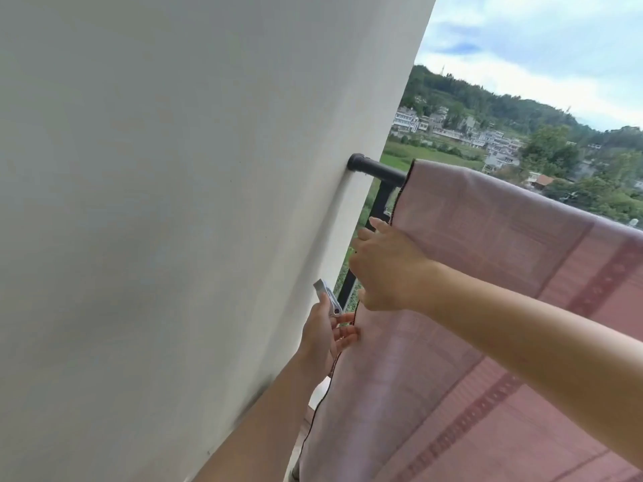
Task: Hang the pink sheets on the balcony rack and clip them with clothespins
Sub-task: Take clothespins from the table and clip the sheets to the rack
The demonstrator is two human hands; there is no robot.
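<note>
Left grip round clothespin beside pink sheet, right grip tight on its edge

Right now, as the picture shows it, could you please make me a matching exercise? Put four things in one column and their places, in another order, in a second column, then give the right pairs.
Column A
1. pink sheet
2. clothespin
3. black rail
4. right hand

Column B
a. joined to the white wall
b. held in the left hand
c. draped over the rail
d. at the sheet's side edge, above the left hand

Pairs: 1-c, 2-b, 3-a, 4-d
</note>
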